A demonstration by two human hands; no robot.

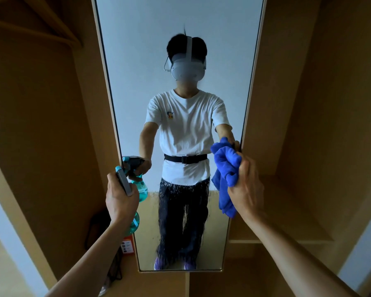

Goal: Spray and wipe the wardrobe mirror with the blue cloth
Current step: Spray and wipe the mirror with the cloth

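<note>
Wooden wardrobe panels [51,125] flank the wardrobe mirror [133,82], whose long axis runs from 12 to 6 o'clock.

Head view: the left hand [120,196] grips the spray bottle [142,189] at 8 o'clock. The right hand [246,187] is clamped on the bunched blue cloth [225,168] at 3 o'clock, at the mirror's right edge. Spray droplets [180,211] cover the lower glass, at 7 o'clock from the cloth. The right hand is the nearer one. Judgement: a wipe down and leftward is required next.

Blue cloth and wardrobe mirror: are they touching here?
Touching. Head view: the blue cloth, gripped by the right hand, meets its own reflection on the mirror with no gap.
</note>
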